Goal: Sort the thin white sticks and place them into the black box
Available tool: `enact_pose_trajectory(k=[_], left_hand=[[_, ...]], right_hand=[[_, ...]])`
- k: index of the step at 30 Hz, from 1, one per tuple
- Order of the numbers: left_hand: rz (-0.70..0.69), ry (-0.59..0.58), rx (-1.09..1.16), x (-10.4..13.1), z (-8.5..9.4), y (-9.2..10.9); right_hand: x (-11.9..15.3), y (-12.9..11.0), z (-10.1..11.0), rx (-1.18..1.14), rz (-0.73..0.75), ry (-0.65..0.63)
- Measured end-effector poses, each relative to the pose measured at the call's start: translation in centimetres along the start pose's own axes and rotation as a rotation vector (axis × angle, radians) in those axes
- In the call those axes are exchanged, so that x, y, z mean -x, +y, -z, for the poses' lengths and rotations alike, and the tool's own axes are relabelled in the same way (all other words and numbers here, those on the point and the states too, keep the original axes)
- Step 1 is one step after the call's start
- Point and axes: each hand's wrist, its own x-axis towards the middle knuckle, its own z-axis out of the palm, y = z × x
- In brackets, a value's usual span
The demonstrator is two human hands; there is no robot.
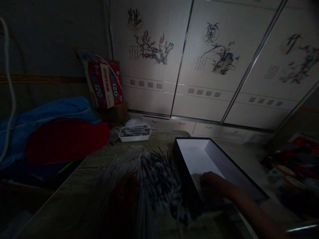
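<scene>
My left hand (pixel 126 186) is over a heap on the table, its fingers curled inward; what they hold, if anything, is lost in the dark. Under and beside it lie many pale, thin, see-through sticks (pixel 117 166), perhaps plastic sleeves. Just to the right is a pile of slim dark-and-clear sticks (pixel 160 176), pen-like in shape. My right hand (pixel 210 183) reaches inside a shallow open box (pixel 224 159) with dark outer sides and a white inside. The fingers are closed and point down; I cannot see what is in them.
A white tray (pixel 134 137) full of similar sticks stands at the table's (pixel 82 179) far edge. Red-and-yellow cartons (pixel 106 84) stand behind it. On the left lie a red oval piece (pixel 67 141) and blue cloth (pixel 47 113). Sliding wardrobe doors (pixel 149 73) form the background.
</scene>
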Motion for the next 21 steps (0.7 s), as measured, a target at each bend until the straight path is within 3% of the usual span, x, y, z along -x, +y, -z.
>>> enact_pose_trajectory(k=[5, 7, 10, 13, 16, 17, 19, 21], left_hand=[[0.024, 0.030, 0.001, 0.1, 0.2, 0.2], [0.016, 0.031, 0.009, 0.2, 0.3, 0.3], [0.009, 0.082, 0.009, 0.2, 0.5, 0.4], [-0.014, 0.080, 0.019, 0.0, 0.7, 0.5], [-0.041, 0.054, 0.025, 0.0, 0.8, 0.6], [-0.045, 0.061, 0.023, 0.1, 0.8, 0.7], [-0.056, 0.072, 0.022, 0.3, 0.7, 0.9], [-0.055, 0.078, 0.021, 0.5, 0.7, 1.0]], right_hand=[[0.4, 0.1, -0.1, -0.051, -0.015, 0.020], [0.5, 0.2, 0.3, -0.064, -0.057, 0.100], [0.9, -0.6, 1.9, -0.094, -0.175, 0.319], [2.0, -3.6, 3.6, -0.174, -0.246, 0.551], [3.4, -8.8, 3.5, -0.438, -0.116, 0.731], [3.7, -10.7, 2.9, -0.511, -0.047, 0.712], [4.0, -14.3, 1.0, -0.544, 0.049, 0.558], [3.8, -17.4, -1.5, -0.483, 0.053, 0.405]])
